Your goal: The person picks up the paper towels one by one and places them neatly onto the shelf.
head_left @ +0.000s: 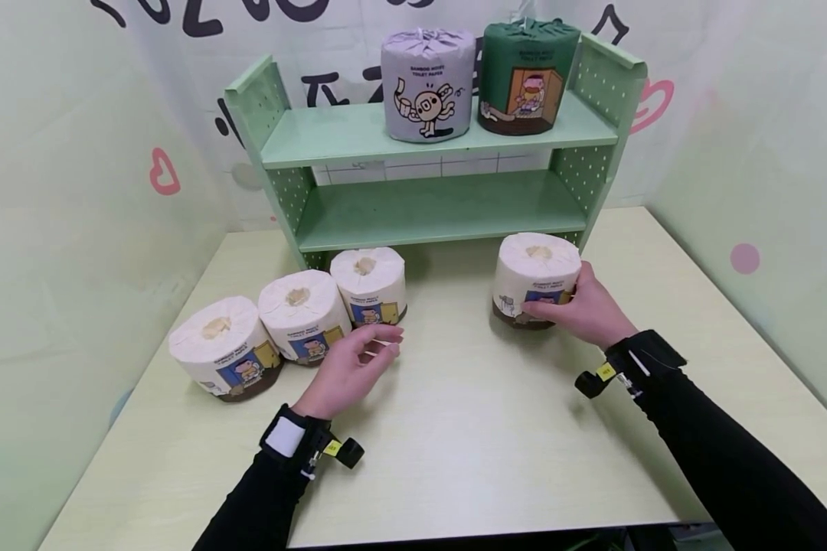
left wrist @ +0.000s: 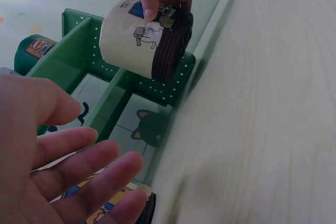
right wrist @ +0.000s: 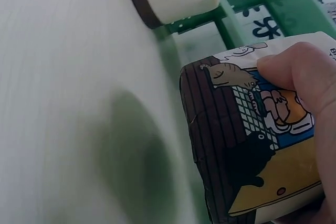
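In my right hand (head_left: 589,310) is a white wrapped toilet paper roll (head_left: 537,264); my thumb lies across its printed front. Its dark base (right wrist: 202,140) hangs a little above the table, casting a shadow below. My left hand (head_left: 354,367) holds nothing, its fingers loosely bent in the left wrist view. Nearest to it stand two similar toilet paper rolls, the middle one (head_left: 303,314) and the one by the shelf (head_left: 368,283). Another toilet paper roll (head_left: 223,348) sits at the far left of this row.
A green two-tier shelf (head_left: 441,203) stands at the back of the pale table (head_left: 469,459). On its upper tier are a lilac-wrapped toilet paper roll (head_left: 427,84) and a green-wrapped one (head_left: 527,76). Printed sheets (head_left: 751,153) hang behind and at both sides.
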{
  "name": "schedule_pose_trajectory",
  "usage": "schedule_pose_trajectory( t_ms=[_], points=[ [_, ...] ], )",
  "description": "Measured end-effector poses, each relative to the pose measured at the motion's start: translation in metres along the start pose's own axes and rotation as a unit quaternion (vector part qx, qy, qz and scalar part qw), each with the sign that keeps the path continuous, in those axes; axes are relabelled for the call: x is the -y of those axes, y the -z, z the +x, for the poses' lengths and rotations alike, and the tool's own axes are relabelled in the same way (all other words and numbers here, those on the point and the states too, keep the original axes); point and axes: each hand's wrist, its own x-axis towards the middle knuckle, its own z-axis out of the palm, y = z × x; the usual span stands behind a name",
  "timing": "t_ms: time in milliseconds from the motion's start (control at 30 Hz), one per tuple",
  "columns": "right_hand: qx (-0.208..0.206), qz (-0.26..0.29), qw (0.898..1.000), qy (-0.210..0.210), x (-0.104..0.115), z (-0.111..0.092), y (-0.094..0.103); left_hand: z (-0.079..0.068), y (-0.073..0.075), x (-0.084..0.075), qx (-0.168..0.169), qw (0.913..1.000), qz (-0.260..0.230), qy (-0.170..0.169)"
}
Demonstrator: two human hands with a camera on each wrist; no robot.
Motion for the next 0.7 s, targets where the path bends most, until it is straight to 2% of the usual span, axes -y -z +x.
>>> schedule_pose_trajectory(
  t_ms=[200,700],
  points=[
    [-0.002,0.023,0.999,0.030,0.017,-0.008,0.006,0.000,0.000,0.000,0.002,1.0000,-0.003,-0.005],
    [-0.001,0.032,0.994,0.106,0.065,-0.021,0.011,-0.001,-0.001,0.001,-0.002,1.0000,0.003,-0.008]
  ],
)
